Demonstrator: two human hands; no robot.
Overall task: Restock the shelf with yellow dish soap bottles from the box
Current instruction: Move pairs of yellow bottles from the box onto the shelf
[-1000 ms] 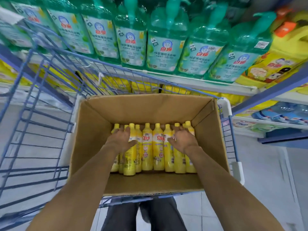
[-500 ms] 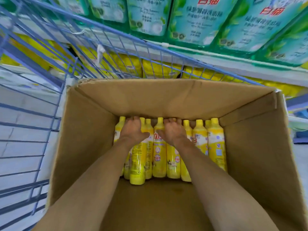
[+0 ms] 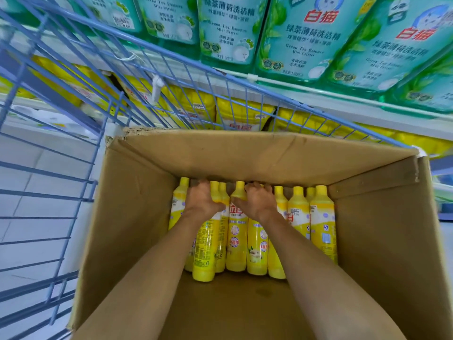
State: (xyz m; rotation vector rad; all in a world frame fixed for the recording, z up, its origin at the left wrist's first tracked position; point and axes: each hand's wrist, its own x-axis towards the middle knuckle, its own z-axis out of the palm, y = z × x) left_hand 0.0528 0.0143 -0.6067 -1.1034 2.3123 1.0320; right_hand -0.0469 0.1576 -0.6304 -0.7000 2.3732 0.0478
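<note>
My left hand [image 3: 203, 201] and right hand [image 3: 257, 202] have fingers clamped on yellow bottles [image 3: 321, 224] in the box [image 3: 137, 217]; the blue cart [image 3: 49, 90] stands before the far shelf [image 3: 343, 106].

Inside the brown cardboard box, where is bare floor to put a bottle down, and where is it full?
Free: the floor of the brown cardboard box, from the yellow dish soap bottles to the near side. Crowded: the far wall, where bottles are packed and left hand and right hand grip them.

Open cardboard box [image 3: 137, 217] sits inside a blue wire cart [image 3: 61, 168]; yellow soap bottles [image 3: 321, 222] rest in a row against its 12 o'clock wall; beyond, a shelf [image 3: 318, 90] carries green detergent bottles [image 3: 294, 38].
</note>
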